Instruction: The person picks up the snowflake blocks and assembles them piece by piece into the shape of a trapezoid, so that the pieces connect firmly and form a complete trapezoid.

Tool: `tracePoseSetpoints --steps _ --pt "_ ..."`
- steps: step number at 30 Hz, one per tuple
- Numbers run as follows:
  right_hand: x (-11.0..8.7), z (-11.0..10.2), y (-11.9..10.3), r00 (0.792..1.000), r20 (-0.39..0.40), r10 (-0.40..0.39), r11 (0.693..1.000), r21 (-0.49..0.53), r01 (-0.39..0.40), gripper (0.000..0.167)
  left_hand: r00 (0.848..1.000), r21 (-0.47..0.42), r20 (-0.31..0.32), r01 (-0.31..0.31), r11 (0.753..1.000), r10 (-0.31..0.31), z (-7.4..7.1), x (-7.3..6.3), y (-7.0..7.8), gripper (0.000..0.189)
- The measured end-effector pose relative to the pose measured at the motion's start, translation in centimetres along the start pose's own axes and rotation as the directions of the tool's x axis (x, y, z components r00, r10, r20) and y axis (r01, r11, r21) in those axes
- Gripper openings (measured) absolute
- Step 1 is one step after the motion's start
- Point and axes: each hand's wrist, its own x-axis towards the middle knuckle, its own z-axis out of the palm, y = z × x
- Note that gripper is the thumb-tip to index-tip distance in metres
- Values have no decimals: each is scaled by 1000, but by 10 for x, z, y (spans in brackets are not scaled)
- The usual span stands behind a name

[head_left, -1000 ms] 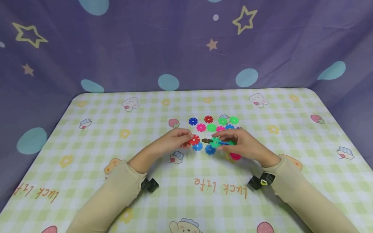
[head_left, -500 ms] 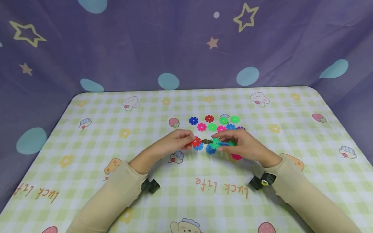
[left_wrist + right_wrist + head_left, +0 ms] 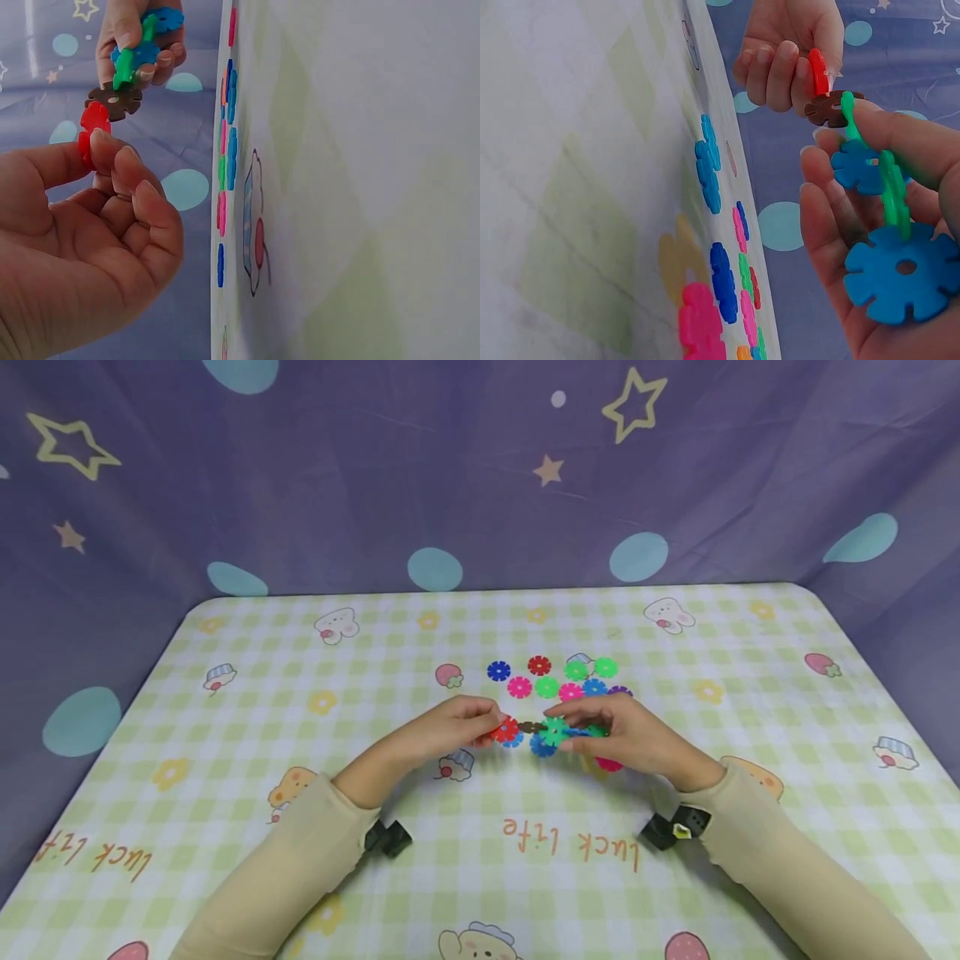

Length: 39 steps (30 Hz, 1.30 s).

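Observation:
My left hand (image 3: 457,724) pinches a red notched plastic disc (image 3: 507,728) between thumb and fingertips, over the table. Facing it, my right hand (image 3: 626,731) holds a chain of interlocking discs, alternating green and blue, with a brown disc (image 3: 531,727) at the end toward the left hand. In the right wrist view, a large blue disc (image 3: 874,279) lies against the palm, joined to a green disc (image 3: 893,196). The red disc's edge meets the brown disc (image 3: 120,103) in the left wrist view; how deep their slots engage cannot be told.
Loose discs lie flat beyond and below the hands, among them a dark blue disc (image 3: 498,671), a dark red disc (image 3: 539,665), a pink disc (image 3: 520,687) and a light green disc (image 3: 547,687). A checked cloth (image 3: 420,877) covers the table; a purple curtain (image 3: 345,485) hangs behind.
My left hand has moved slightly right, bringing the red disc from a small gap up to the brown disc. The right hand stays nearly still with its chain.

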Motion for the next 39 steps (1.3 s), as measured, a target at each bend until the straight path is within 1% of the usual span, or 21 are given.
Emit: tracePoseSetpoints --steps 8,14,17,22,24,28,31,34,36,39 --pt "0 2 -1 1000 19 -13 1000 10 13 36 1000 -2 15 7 1000 -7 2 0 1 27" --pt "0 3 -2 1000 20 -3 1000 7 3 35 999 16 9 -52 999 52 3 0 -1 28" --pt "0 3 -3 1000 14 8 1000 9 -8 34 998 5 -1 -63 998 63 4 1 -2 27" --pt "-1 2 -6 1000 18 8 1000 7 -8 33 999 -3 -29 -43 999 43 6 2 -2 25" --pt "-1 2 -6 1000 21 -2 1000 1 2 33 999 -5 -36 -33 999 33 7 2 -2 25" --pt "-2 2 -6 999 31 -34 999 -15 34 34 999 1 -38 -36 999 36 10 2 -1 25" --pt "-2 2 -8 999 16 -30 999 -40 30 34 997 10 -77 -28 1000 29 13 2 2 25" --pt "-2 1 -10 999 -28 -16 998 -62 14 35 989 -25 -149 -6 1000 2 14 2 5 24" --pt "-1 0 -10 999 -41 -17 998 -59 15 36 984 -58 -180 0 998 -10 14 2 6 24" --pt "0 -3 -9 1000 -9 -12 1000 -21 12 41 980 -116 -197 4 993 -27 11 3 4 24"
